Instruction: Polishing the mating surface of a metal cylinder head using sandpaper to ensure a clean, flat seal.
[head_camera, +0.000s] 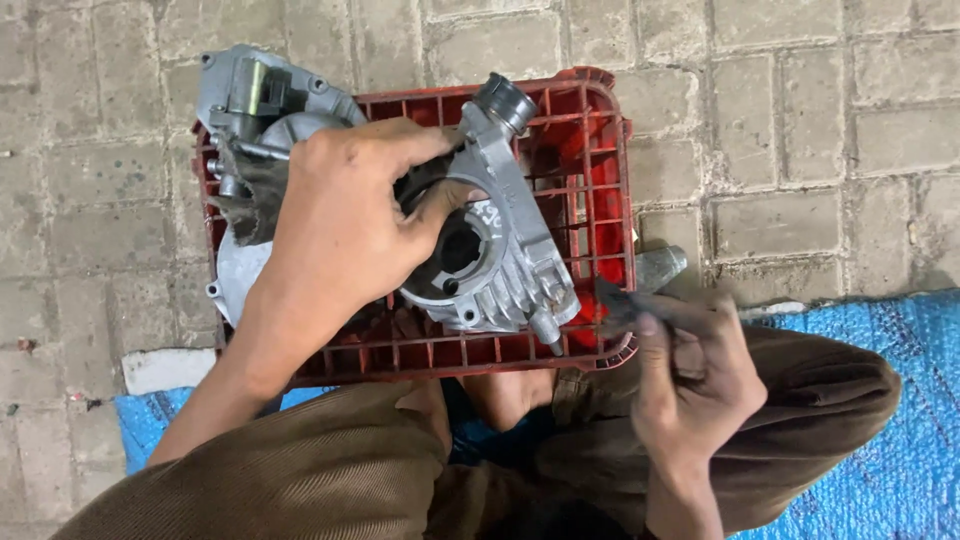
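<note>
The left hand (350, 225) is gripping a grey cast-metal casing (490, 255), thumb hooked into its round central bore and fingers spread over the top edge, tilting the part so its open face is turned upward. The right hand (690, 375) is closing around a dark cloth (625, 300), pinched between thumb and fingers just off the casing's lower right corner, apart from the metal. Judging by the grime showing around the fins and on both hands, the wiping is only partly done; the bore rim is looking brighter than the ribbed lower edge, which probably remains to be cleaned. The left forearm is reaching forward from the lower left with the wrist bent down; the right wrist is rising from the lap, hand cocked inward. The casing is resting on an upturned red crate (600, 150), near its centre. A second grey housing (255, 100) with another rag (250, 190) draped on it is lying at the crate's left end. Beyond are paving bricks (800, 120), and a blue tarp (890, 340) is lying under the seated person's knees.
</note>
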